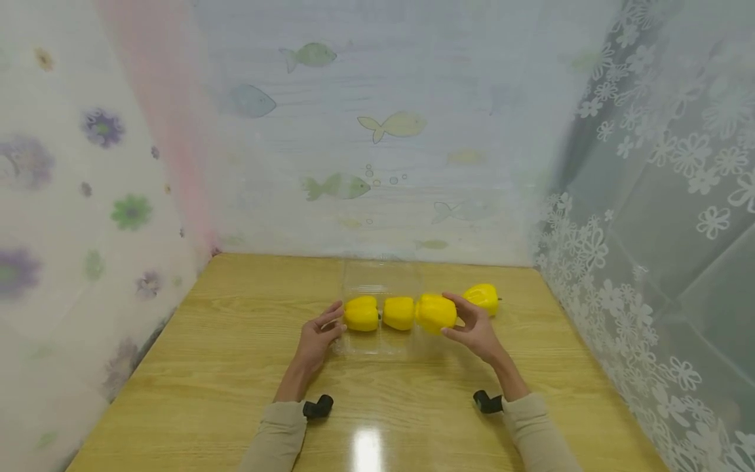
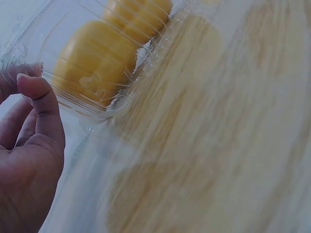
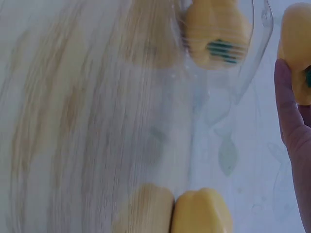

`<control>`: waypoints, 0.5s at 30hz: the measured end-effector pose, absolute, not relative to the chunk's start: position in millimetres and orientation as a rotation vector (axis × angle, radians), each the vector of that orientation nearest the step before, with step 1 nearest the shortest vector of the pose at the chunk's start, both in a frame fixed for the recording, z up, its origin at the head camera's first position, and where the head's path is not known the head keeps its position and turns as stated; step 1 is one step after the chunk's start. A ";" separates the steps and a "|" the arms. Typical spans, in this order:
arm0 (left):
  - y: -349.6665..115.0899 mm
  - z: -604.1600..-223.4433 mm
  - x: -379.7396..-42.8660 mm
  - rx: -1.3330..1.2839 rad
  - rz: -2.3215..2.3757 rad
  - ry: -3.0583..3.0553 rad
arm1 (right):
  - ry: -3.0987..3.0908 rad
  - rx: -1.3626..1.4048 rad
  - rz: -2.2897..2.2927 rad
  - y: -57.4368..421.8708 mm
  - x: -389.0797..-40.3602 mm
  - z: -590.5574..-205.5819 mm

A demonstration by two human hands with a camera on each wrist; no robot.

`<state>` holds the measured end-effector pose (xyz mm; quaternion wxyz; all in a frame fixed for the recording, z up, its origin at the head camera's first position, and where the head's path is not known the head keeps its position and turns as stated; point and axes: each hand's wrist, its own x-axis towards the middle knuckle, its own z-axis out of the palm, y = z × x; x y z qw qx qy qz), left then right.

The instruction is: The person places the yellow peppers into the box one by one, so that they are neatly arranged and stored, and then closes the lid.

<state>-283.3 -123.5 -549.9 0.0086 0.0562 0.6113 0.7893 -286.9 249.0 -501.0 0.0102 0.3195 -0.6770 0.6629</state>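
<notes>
Right hand (image 1: pixel 476 333) grips one yellow pepper (image 1: pixel 435 312) at the right end of a clear plastic box (image 1: pixel 360 344).
The left hand (image 1: pixel 315 339) pinches the box's left rim between thumb and fingers. Two more peppers (image 1: pixel 361 313) (image 1: pixel 398 313) sit inside the box in a row, and its lid (image 1: pixel 377 276) lies open toward the worktop's (image 1: pixel 236 373) far edge. A fourth pepper (image 1: pixel 485 299) rests on the worktop, nearer its far right corner, just beyond the right hand.
</notes>
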 end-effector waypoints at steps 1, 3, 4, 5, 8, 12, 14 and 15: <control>-123.3 -550.2 -284.1 0.176 2.468 1.909 | -2.112 1.008 2.075 246.7 -286.8 -500.7; -123.5 -551.1 -284.8 0.188 2.476 1.900 | -2.116 1.024 2.088 242.0 -285.8 -500.2; -123.5 -551.5 -284.7 0.189 2.478 1.896 | -2.120 1.032 2.097 239.6 -285.0 -500.2; -123.6 -551.9 -284.7 0.195 2.483 1.893 | -2.126 1.035 2.107 237.2 -284.8 -500.6; -123.8 -552.3 -285.0 0.211 2.488 1.884 | -2.128 1.065 2.139 228.2 -284.1 -501.5; -123.5 -552.2 -285.3 0.207 2.490 1.891 | -2.154 1.097 2.151 214.6 -283.5 -503.4; -123.0 -551.9 -284.7 0.199 2.491 1.902 | -2.180 1.095 2.143 208.1 -282.0 -504.6; -122.7 -551.8 -284.4 0.194 2.492 1.904 | -2.192 1.097 2.140 205.5 -281.8 -505.8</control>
